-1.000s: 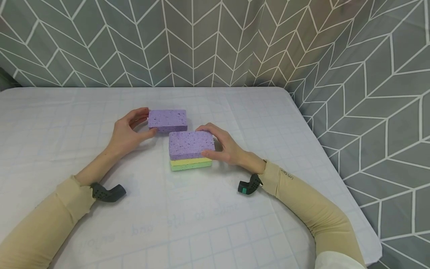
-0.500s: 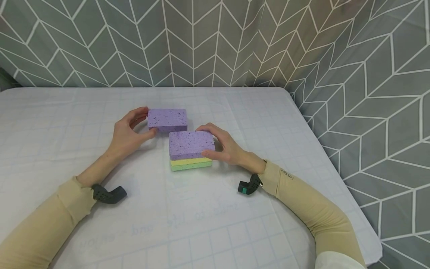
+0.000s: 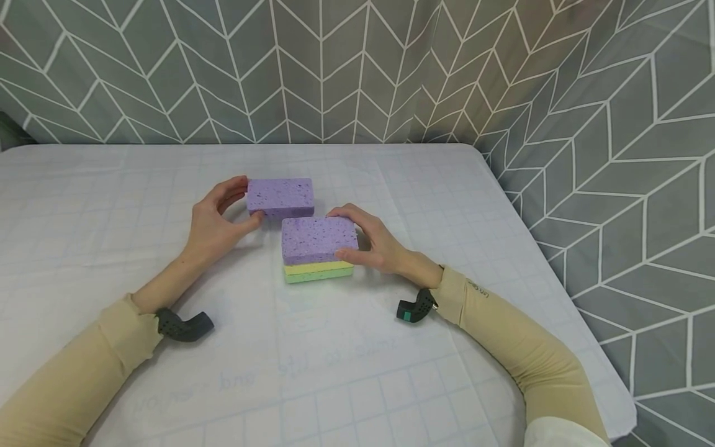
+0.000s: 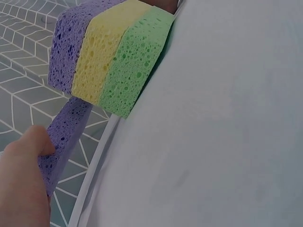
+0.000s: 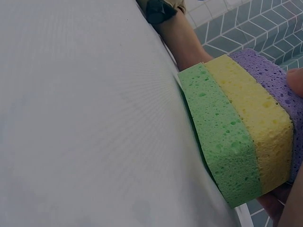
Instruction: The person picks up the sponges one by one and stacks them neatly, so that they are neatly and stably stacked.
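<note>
Near the table's middle stands a stack of sponges: purple (image 3: 318, 239) on top, yellow (image 3: 313, 268) under it, green (image 3: 319, 276) at the bottom. My right hand (image 3: 377, 242) holds the purple top one at its right end, thumb on the near side and fingers at the far side. Behind and left of the stack is another purple sponge (image 3: 280, 195), pinched at its left end by my left hand (image 3: 215, 217). The left wrist view shows the thumb (image 4: 40, 142) pressed on this sponge's side. The stack's lower layers (image 5: 222, 137) line up closely in the right wrist view.
A white cloth with a faint grid covers the table (image 3: 335, 385). Grey curtains (image 3: 301, 68) with white chevron lines hang behind it and along the right. A black wrist camera (image 3: 184, 326) sits on the left wrist, another (image 3: 414, 308) on the right.
My left hand and its purple sponge have shifted very slightly up and to the right. The right hand and the stack look the same.
</note>
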The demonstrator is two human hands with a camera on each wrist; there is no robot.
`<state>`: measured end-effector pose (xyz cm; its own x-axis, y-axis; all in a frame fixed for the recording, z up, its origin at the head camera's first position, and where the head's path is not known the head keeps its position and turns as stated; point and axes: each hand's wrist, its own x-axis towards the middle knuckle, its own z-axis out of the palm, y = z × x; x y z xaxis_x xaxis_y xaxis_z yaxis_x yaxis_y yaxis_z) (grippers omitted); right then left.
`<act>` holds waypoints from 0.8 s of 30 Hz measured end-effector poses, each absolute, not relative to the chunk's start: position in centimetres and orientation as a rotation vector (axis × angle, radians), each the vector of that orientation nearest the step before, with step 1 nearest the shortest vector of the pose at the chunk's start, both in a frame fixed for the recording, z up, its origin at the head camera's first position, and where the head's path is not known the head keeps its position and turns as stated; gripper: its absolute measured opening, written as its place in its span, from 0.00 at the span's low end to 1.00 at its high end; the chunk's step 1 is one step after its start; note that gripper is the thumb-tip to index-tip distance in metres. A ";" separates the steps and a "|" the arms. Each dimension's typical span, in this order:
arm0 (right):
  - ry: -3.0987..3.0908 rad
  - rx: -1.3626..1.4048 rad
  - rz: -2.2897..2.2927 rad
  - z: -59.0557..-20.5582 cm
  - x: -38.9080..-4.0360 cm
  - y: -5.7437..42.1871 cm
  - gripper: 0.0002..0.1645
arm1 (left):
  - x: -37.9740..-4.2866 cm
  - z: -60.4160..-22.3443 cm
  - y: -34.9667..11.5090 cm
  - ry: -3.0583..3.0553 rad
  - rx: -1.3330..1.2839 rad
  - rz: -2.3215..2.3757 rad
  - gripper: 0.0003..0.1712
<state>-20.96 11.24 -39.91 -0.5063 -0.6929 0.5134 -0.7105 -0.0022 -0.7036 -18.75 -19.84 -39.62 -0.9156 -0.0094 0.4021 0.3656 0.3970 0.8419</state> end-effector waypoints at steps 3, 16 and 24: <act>-2.207 1.550 1.571 -40.0 -21.0 11.3 0.39 | -18.7 -39.7 -19.6 -2.297 -0.316 -1.515 0.39; -2.201 1.552 1.576 -40.0 -21.0 11.3 0.39 | -18.4 -39.6 -19.3 -2.232 -0.344 -1.463 0.38; -2.199 1.551 1.564 -39.9 -21.0 11.2 0.41 | -18.3 -39.5 -19.0 -2.184 -0.392 -1.497 0.38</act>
